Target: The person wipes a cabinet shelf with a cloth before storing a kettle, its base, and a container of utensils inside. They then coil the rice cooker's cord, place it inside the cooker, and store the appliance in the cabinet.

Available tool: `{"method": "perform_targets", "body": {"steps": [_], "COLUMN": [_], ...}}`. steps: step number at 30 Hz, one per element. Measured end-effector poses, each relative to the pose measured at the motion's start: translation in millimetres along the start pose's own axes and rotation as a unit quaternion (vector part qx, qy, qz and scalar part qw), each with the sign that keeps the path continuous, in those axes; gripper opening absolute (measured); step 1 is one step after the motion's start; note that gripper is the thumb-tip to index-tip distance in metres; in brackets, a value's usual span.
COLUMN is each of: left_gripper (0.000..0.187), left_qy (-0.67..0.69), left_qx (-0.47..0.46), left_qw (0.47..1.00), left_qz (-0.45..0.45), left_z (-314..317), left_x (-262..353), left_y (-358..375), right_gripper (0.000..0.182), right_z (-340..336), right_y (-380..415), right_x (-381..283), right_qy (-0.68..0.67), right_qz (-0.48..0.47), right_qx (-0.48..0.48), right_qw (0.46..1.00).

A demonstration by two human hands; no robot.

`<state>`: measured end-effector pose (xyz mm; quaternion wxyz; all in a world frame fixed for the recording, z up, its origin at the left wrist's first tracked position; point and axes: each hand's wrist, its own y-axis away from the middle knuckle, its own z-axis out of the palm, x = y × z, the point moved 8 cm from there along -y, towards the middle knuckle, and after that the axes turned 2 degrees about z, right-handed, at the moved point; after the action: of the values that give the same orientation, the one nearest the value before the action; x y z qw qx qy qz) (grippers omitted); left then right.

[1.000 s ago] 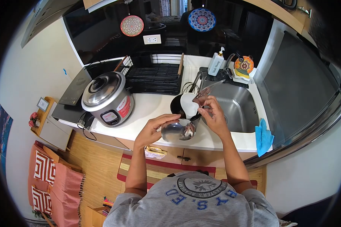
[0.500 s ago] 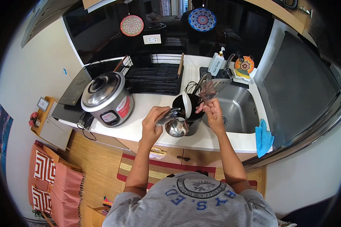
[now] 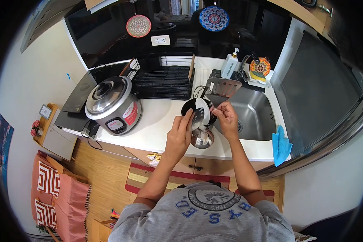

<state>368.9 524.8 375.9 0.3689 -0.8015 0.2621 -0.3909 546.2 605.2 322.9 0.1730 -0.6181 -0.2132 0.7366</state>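
My left hand is closed on a shiny metal spoon, tilted over the front of a black utensil holder. Just below it hangs the round bowl of a metal ladle; my fingers hide where its handle runs. My right hand is pinched at the holder's right side, around the lower part of a slotted turner whose wide head points up and away. A white utensil head stands in the holder between my hands, and a wire whisk shows behind it.
A rice cooker stands left on the counter, with a black dish rack behind. Right of the holder is the steel sink, with a dish soap bottle at its back. A blue cloth hangs over the front edge.
My left hand has moved right, with the spoon and ladle bowl shifting right too. The turner's head has turned and moved up and left, its slotted face now showing more broadly.
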Motion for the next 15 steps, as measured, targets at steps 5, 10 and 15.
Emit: {"method": "perform_targets", "body": {"steps": [5, 10, 15], "left_gripper": [0.047, 0.045, 0.044], "left_qy": [0.082, 0.12, 0.107], "left_qx": [-0.037, -0.018, -0.018], "left_qw": [0.994, 0.99, 0.992], "left_qz": [-0.064, -0.077, -0.07], "left_z": [4.6, 0.8, 0.8], "left_x": [-21.6, -27.5, -19.8], "left_y": [-0.7, 1.8, 0.0], "right_gripper": [0.014, 0.046, 0.06], "right_z": [0.0, 6.8, 35.8], "right_y": [11.6, 32.5, 49.9], "right_x": [12.4, -3.9, -37.2], "right_qy": [-0.013, 0.027, 0.238], "right_qz": [0.057, -0.006, -0.192], "right_qx": [-0.061, -0.09, -0.086], "right_qw": [0.996, 0.996, 0.948]}}
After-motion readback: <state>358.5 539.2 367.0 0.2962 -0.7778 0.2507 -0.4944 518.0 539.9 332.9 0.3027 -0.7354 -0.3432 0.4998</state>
